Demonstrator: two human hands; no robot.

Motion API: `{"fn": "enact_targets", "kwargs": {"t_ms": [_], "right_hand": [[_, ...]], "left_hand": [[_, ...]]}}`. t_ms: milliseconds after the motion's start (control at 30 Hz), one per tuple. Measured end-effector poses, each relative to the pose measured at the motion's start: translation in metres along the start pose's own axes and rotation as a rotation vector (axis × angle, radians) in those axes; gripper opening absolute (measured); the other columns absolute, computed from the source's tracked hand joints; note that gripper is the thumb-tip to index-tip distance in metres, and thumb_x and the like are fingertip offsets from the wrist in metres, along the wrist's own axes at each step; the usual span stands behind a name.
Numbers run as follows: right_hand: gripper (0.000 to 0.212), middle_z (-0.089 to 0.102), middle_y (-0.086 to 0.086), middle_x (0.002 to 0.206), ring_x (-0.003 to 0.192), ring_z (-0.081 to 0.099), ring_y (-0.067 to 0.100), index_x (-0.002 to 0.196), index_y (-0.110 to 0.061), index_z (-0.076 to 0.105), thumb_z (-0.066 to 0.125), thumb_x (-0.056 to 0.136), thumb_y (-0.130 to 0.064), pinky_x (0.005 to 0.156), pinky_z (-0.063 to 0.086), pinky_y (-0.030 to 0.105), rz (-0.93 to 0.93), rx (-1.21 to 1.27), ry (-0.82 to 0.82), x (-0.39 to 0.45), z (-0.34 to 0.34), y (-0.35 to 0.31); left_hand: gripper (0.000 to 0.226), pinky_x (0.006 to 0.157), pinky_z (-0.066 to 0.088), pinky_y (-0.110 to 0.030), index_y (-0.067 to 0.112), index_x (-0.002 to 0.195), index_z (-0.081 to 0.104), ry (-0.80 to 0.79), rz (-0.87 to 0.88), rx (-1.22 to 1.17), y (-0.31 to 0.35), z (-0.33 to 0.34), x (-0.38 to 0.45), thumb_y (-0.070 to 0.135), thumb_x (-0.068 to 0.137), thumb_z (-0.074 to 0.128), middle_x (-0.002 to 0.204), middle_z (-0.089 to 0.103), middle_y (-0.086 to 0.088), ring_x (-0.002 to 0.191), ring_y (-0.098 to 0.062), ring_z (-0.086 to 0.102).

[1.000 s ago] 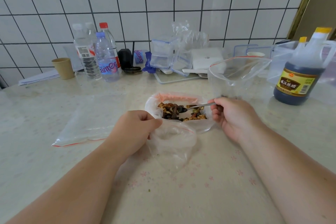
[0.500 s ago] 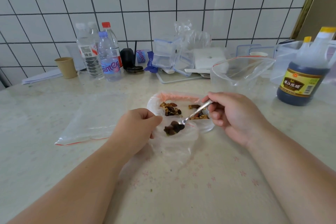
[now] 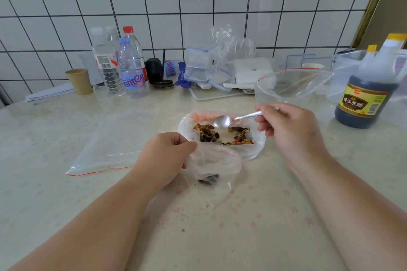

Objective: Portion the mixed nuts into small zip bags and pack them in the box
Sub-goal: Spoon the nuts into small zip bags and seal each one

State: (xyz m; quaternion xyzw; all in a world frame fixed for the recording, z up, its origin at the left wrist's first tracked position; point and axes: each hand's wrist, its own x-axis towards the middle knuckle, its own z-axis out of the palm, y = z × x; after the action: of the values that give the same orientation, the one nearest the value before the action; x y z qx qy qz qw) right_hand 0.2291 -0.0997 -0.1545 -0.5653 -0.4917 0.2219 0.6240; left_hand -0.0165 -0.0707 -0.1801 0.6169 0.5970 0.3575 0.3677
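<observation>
Mixed nuts [image 3: 222, 135] lie in a rolled-down clear bag [image 3: 257, 145] at the table's middle. My left hand [image 3: 164, 157] pinches the mouth of a small zip bag [image 3: 212, 163] with a red seal line, just in front of the nuts. A few dark nuts [image 3: 208, 179] sit at its bottom. My right hand [image 3: 286, 126] grips a metal spoon [image 3: 233, 119] by the handle. Its empty bowl hovers over the nuts.
More zip bags [image 3: 108, 149] lie flat to the left. A large open clear bag [image 3: 290, 86] stands behind my right hand. A dark vinegar bottle [image 3: 367, 92] stands at right. Water bottles [image 3: 123, 66], a paper cup [image 3: 80, 81] and clear lidded boxes [image 3: 202, 64] line the tiled wall.
The spoon carried a scoop of nuts from the big bag into the small zip bag, tipped it out, and has come back empty above the nuts. My left hand stayed put.
</observation>
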Motion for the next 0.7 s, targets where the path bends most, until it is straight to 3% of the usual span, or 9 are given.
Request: {"fn": "enact_targets", "kwargs": {"t_ms": [67,200,300,367,500,567,700], "right_hand": [[0.018,0.073,-0.009,0.071,0.061,0.061,0.005,0.078,-0.034,0.075,0.062,0.089,-0.038,0.068,0.052,0.029,-0.030,-0.172,-0.015,-0.002,0.002,0.004],[0.025,0.071,-0.012,0.073,0.068,0.063,0.001,0.071,-0.036,0.074,0.062,0.094,-0.035,0.053,0.039,0.007,-0.099,-0.324,-0.064,-0.004,0.009,0.008],[0.015,0.072,-0.022,0.080,0.078,0.064,-0.009,0.097,-0.036,0.078,0.064,0.094,-0.031,0.060,0.039,0.004,-0.111,-0.358,-0.150,-0.003,0.013,0.012],[0.015,0.069,-0.030,0.084,0.085,0.062,-0.016,0.103,-0.036,0.076,0.066,0.093,-0.031,0.066,0.038,0.001,-0.102,-0.331,-0.195,-0.002,0.014,0.015],[0.012,0.073,-0.027,0.080,0.076,0.064,-0.013,0.092,-0.042,0.075,0.064,0.094,-0.037,0.064,0.043,0.010,-0.026,-0.265,-0.190,-0.001,0.012,0.015],[0.019,0.073,-0.017,0.074,0.063,0.063,-0.006,0.083,-0.035,0.077,0.063,0.094,-0.036,0.060,0.046,0.015,0.032,-0.223,-0.110,0.003,0.010,0.015],[0.025,0.072,-0.007,0.064,0.054,0.056,0.000,0.072,-0.022,0.075,0.061,0.092,-0.025,0.067,0.046,0.028,0.144,-0.092,0.028,0.010,0.005,0.013]], "left_hand": [[0.023,0.061,0.047,-0.033,0.022,0.073,0.069,0.003,0.000,0.004,0.000,0.000,0.001,0.039,0.087,0.071,0.062,0.074,0.002,0.059,-0.019,0.063],[0.022,0.063,0.048,-0.033,0.022,0.073,0.070,0.005,0.003,0.007,-0.001,0.000,0.002,0.040,0.087,0.071,0.060,0.073,0.005,0.059,-0.018,0.063],[0.022,0.063,0.048,-0.032,0.021,0.076,0.070,0.003,0.015,0.018,-0.002,0.001,0.002,0.041,0.087,0.070,0.061,0.073,0.006,0.060,-0.016,0.063],[0.023,0.062,0.048,-0.032,0.021,0.076,0.070,0.004,0.023,0.026,-0.003,0.001,0.002,0.041,0.086,0.069,0.063,0.074,0.005,0.060,-0.016,0.063],[0.023,0.064,0.049,-0.033,0.022,0.075,0.070,-0.007,0.024,0.015,-0.003,0.000,0.002,0.044,0.083,0.068,0.066,0.075,0.003,0.062,-0.018,0.065],[0.024,0.065,0.048,-0.033,0.022,0.076,0.071,-0.013,0.019,0.006,-0.002,0.000,0.002,0.045,0.081,0.068,0.067,0.076,0.003,0.062,-0.018,0.064],[0.023,0.065,0.049,-0.033,0.022,0.076,0.071,-0.015,0.013,0.004,-0.003,0.000,0.003,0.044,0.081,0.068,0.067,0.076,0.003,0.063,-0.018,0.065]]}}
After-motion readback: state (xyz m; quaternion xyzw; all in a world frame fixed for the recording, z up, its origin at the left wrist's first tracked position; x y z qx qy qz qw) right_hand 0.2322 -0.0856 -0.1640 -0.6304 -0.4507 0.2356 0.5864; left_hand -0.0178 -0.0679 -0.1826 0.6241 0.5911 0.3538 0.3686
